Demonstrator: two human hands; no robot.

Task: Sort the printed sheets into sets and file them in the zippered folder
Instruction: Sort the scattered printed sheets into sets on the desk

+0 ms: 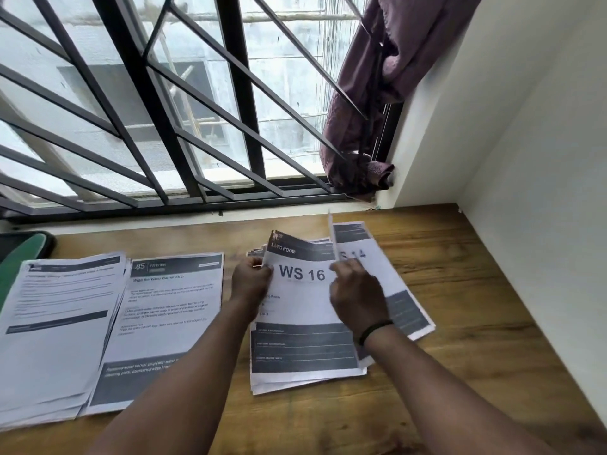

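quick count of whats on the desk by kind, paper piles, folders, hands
Piles of printed white and dark-grey sheets: 4, the far-left pile, the KITCHEN pile, the WS 16 pile, the WS 14 pile
Green and black zippered folder: 1
Hands on the paper: 2, left hand, right hand
Total: 7

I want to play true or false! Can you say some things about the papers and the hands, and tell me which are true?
1. The WS 16 sheet is held by both hands. True: the left hand and right hand grip it.
2. The table is glass. False: it is wood.
3. The kitchen sheet lies left of the hands. True.
4. The curtain is yellow. False: it is purple.
5. The right wrist wears a black band. True.
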